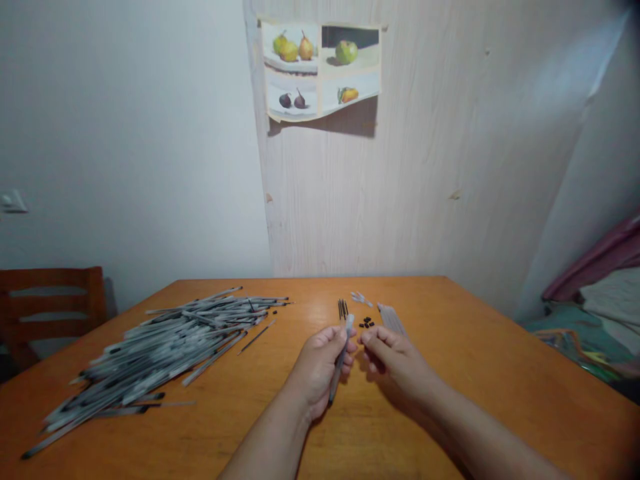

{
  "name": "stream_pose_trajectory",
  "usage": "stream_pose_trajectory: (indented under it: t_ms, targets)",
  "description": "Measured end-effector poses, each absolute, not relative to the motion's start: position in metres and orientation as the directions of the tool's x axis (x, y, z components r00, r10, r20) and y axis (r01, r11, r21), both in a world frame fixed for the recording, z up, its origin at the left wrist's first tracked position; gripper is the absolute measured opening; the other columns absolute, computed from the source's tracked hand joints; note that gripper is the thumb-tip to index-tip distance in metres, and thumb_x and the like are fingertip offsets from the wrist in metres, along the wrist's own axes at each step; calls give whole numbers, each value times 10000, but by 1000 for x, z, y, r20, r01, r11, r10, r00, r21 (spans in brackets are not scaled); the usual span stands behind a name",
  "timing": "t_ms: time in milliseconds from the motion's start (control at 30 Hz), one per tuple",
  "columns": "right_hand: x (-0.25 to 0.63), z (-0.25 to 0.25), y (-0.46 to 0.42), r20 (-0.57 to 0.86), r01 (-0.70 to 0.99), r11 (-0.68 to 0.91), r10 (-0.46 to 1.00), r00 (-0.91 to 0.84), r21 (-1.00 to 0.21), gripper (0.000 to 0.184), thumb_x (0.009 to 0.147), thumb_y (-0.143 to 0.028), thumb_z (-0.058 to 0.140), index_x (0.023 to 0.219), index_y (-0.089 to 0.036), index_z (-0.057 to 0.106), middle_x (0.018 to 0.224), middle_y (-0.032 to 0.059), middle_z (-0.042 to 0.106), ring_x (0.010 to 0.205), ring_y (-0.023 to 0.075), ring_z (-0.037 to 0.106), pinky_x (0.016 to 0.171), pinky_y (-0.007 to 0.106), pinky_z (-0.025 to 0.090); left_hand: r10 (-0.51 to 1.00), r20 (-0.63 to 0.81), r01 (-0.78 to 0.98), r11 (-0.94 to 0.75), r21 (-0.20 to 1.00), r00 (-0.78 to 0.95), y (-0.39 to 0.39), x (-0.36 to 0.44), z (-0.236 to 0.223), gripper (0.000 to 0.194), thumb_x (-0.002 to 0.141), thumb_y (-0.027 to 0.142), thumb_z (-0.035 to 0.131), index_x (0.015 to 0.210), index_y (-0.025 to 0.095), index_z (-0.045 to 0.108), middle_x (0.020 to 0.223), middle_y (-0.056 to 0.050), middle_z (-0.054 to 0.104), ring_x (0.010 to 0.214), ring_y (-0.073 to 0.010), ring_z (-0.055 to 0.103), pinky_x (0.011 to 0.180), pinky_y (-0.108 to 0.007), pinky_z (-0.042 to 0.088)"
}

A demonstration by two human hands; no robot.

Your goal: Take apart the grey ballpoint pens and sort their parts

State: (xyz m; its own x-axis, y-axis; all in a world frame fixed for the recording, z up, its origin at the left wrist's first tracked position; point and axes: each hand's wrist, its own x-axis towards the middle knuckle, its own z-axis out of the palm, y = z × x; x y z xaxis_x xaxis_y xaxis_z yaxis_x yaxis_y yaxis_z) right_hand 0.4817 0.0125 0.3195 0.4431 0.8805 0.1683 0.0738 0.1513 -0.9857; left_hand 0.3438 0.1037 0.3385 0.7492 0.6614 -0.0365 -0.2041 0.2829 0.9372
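Note:
A slim pen with a translucent cap at its upper end and a dark lower end slants up through my left hand, which is closed around it. Just to the right, my right hand is closed with thumb and forefinger pinched, apart from the pen; whatever it may hold is too small to make out. Beyond my hands lie several thin black refills, a cluster of small black plugs and a few clear caps. A row of translucent pen barrels lies behind my right hand, partly hidden by it.
A large heap of pens spreads over the left of the wooden table. One loose refill lies beside the heap. The wall bounds the table's far edge. A wooden chair stands at the left, and cloth lies off to the right.

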Motion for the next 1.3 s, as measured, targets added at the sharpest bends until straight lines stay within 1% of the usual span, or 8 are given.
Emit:
stream_pose_trajectory:
  t_ms: [133, 200, 300, 433, 633, 800, 1033, 1300]
  targets:
    - [486, 337, 8, 199, 108, 168, 855, 478, -980, 500, 820, -693, 634, 770, -197, 603, 615, -23, 541, 509, 104, 423, 485, 242, 326, 578, -94, -69, 254, 965, 810, 97, 345, 337, 453, 796, 560, 715, 959, 139, 669, 742, -9, 598, 544, -79, 464, 522, -225, 308]
    - [488, 340, 8, 195, 112, 161, 856, 479, -981, 505, 803, -694, 659, 747, -195, 596, 590, -30, 521, 504, 99, 395, 483, 240, 304, 556, -115, -35, 252, 967, 823, 94, 346, 336, 446, 807, 580, 690, 905, 148, 642, 714, -6, 592, 522, -77, 449, 516, -230, 294]
    - [489, 339, 9, 186, 113, 150, 849, 495, -982, 502, 783, -682, 690, 719, -198, 571, 553, -49, 483, 491, 90, 356, 480, 236, 274, 547, -112, -34, 249, 968, 829, 92, 347, 336, 385, 787, 512, 731, 897, 170, 592, 719, -2, 601, 535, -79, 470, 517, -227, 292]
    - [489, 337, 9, 192, 123, 151, 846, 498, -981, 501, 803, -684, 662, 700, -212, 530, 555, -49, 498, 479, 90, 364, 474, 234, 289, 552, -104, -22, 217, 976, 827, 92, 347, 337, 334, 743, 389, 779, 892, 188, 557, 710, 11, 598, 527, -79, 473, 499, -228, 277]
    - [490, 336, 7, 219, 138, 174, 849, 481, -975, 484, 842, -670, 630, 734, -206, 545, 600, -32, 544, 487, 93, 416, 485, 236, 317, 538, -119, -11, 233, 972, 835, 92, 344, 338, 292, 760, 372, 757, 881, 176, 578, 731, -5, 616, 526, -72, 461, 513, -227, 310]
    - [491, 336, 5, 233, 132, 194, 865, 444, -972, 447, 894, -624, 599, 751, -203, 554, 575, -39, 521, 498, 97, 417, 508, 241, 322, 500, -134, -16, 284, 959, 855, 91, 342, 343, 305, 767, 391, 762, 878, 169, 584, 738, -6, 612, 520, -59, 440, 494, -217, 280]
    - [487, 342, 3, 216, 73, 206, 868, 447, -976, 461, 857, -644, 632, 742, -204, 548, 595, -38, 519, 504, 95, 421, 498, 237, 324, 469, -135, -24, 318, 948, 873, 92, 340, 345, 325, 764, 413, 782, 872, 159, 611, 726, -12, 614, 518, -53, 436, 476, -202, 255]
    - [485, 346, 1, 207, 12, 224, 875, 437, -975, 438, 865, -597, 659, 736, -189, 563, 626, -35, 542, 508, 83, 427, 509, 238, 329, 424, -130, -32, 353, 935, 896, 96, 339, 343, 285, 817, 398, 749, 864, 154, 608, 741, -15, 618, 516, -42, 420, 467, -190, 240]
